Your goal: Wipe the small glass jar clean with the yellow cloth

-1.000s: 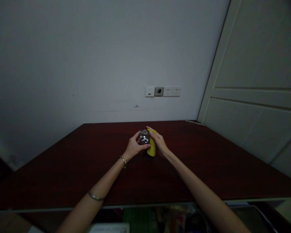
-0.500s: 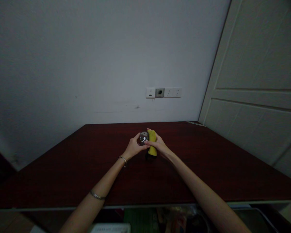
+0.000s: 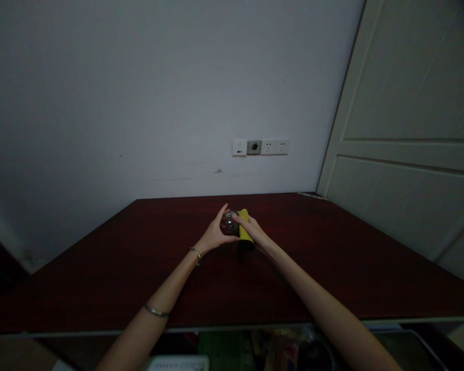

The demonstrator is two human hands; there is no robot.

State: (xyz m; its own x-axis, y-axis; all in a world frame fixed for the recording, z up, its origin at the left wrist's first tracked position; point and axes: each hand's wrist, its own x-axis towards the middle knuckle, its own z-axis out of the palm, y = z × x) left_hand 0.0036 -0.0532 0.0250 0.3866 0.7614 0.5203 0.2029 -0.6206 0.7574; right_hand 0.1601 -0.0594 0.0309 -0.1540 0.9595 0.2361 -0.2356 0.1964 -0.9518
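Observation:
Above the middle of the table, my left hand (image 3: 213,236) curves around a small, clear, rounded glass (image 3: 229,222), with its thumb beneath and its index finger stretched upward along the far side. Its other fingers are partly hidden behind the glass. My right hand (image 3: 256,230) grips a yellow cloth (image 3: 246,232) against the right side of the glass. The right thumb reaches over the cloth onto the glass, while the rest of that hand's fingers are mostly hidden. The cloth's lower end looks dark.
The dark red tabletop (image 3: 139,278) runs back to a pale wall with sockets (image 3: 268,147). A whitish panelled door (image 3: 402,190) stands at the right. Below the front edge lie a white object (image 3: 178,363), a green item (image 3: 224,353) and other things in an open space.
The left fingers have spread wider, with the index finger now raised. The cloth has tilted and shifted slightly right and down, and the right thumb has moved higher on the glass.

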